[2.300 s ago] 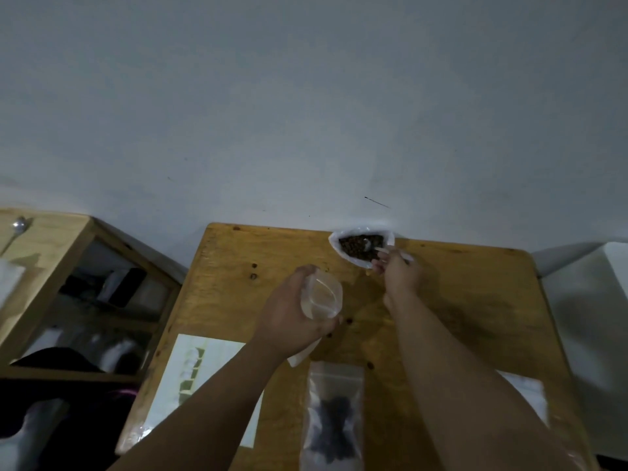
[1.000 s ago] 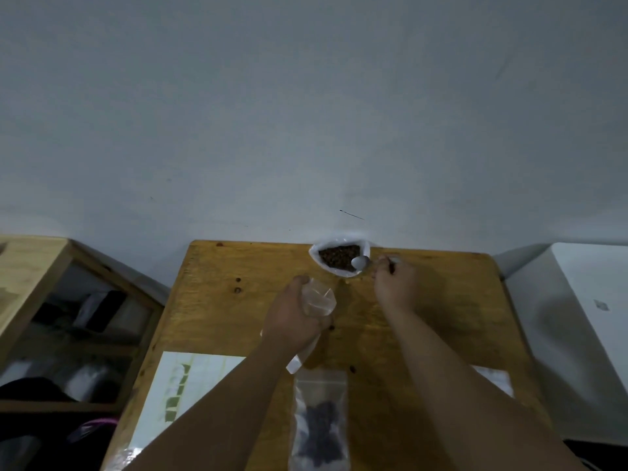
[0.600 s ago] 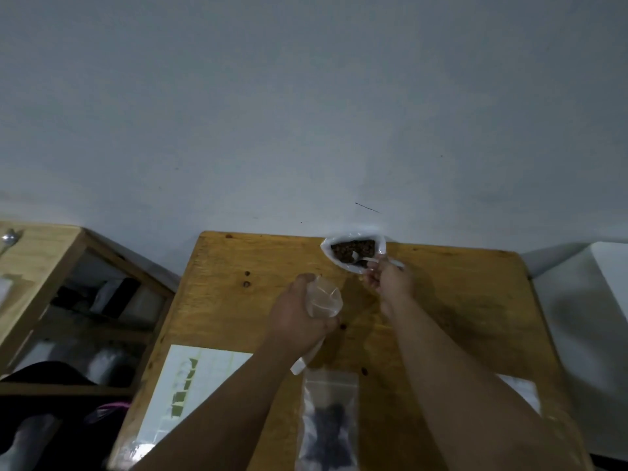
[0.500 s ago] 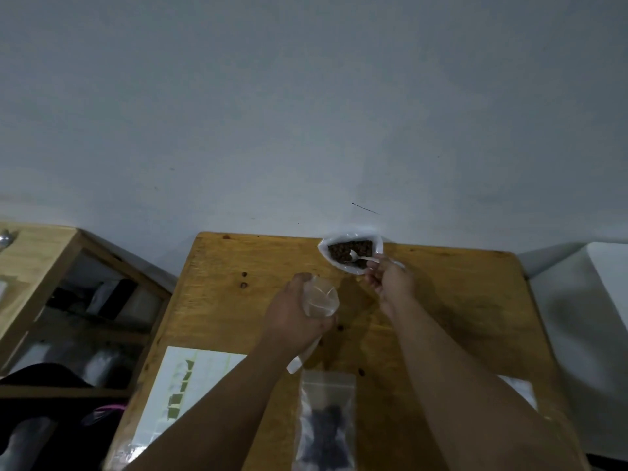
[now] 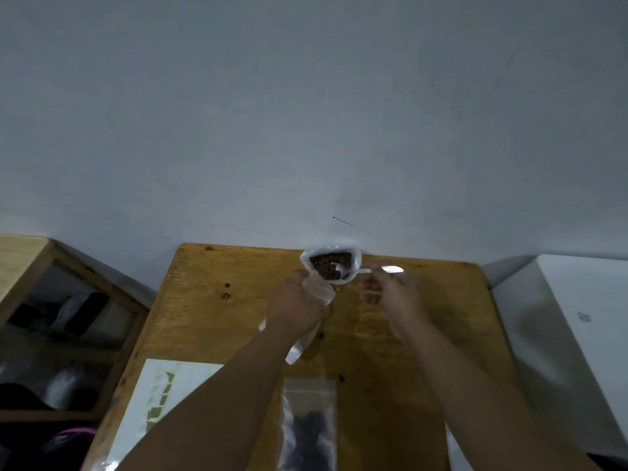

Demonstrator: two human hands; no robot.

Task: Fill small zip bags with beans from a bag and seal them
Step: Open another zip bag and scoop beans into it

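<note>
An open white bag of dark beans (image 5: pixel 331 265) stands at the far edge of the wooden table (image 5: pixel 210 311), against the wall. My left hand (image 5: pixel 295 307) grips a small clear zip bag (image 5: pixel 317 294), its mouth held open just below the bean bag. My right hand (image 5: pixel 390 294) pinches the handle of a white plastic spoon (image 5: pixel 360 270), whose bowl lies in the beans. A filled zip bag (image 5: pixel 307 426) of dark beans lies flat on the table near me, between my forearms.
A white sheet with green squares (image 5: pixel 159 396) lies on the table's near left. A wooden shelf unit (image 5: pixel 51 321) with dark items stands to the left, a white appliance (image 5: pixel 571 328) to the right. A few loose beans (image 5: pixel 341 378) dot the table.
My left hand has carried the open zip bag up close to the bean bag. The spoon stays in the beans while my right hand has shifted slightly right along its handle.
</note>
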